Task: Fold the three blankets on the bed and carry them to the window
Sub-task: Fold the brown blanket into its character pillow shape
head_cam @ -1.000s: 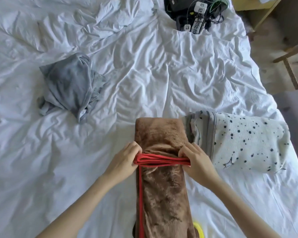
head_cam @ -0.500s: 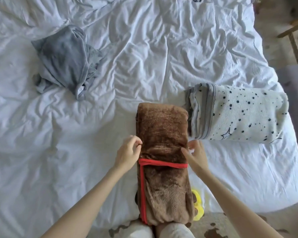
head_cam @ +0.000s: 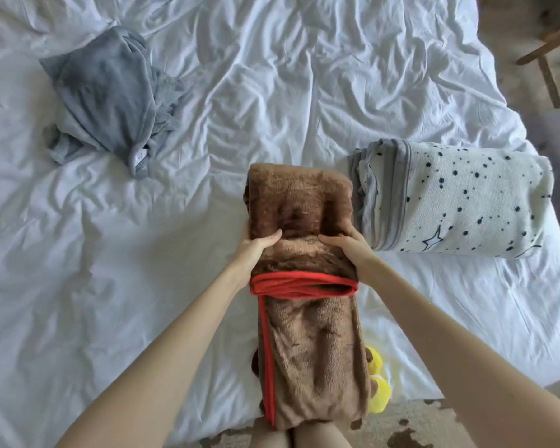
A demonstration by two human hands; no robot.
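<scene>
Head view, looking down at a white bed (head_cam: 272,76) with a rumpled sheet. I see the brown fleece blanket (head_cam: 301,202) at near centre, folded into a long narrow strip that runs from the near edge of the bed toward the far side, its near end hanging over the edge by the person's knees (head_cam: 272,438). Its red trim (head_cam: 301,284) crosses the strip as a bunched band and runs down the left edge. The left grip (head_cam: 256,250) is clamped on the brown blanket's left side, thumb on top, fingers curled under. The right grip (head_cam: 349,250) is clamped the same way on its right side. Both are bare hands, just far of the red band. The star-spotted cream blanket (head_cam: 466,202) lies folded just right of the brown one, grey edges facing it; I cannot tell whether they touch. The grey blanket (head_cam: 110,95) sits crumpled and unfolded at far left, well apart from the others. A yellow object (head_cam: 377,383) peeks out from under the brown strip's right side, too hidden to name. Blotchy floor (head_cam: 401,425) at the near edge, wooden furniture leg (head_cam: 547,66) at far right.
</scene>
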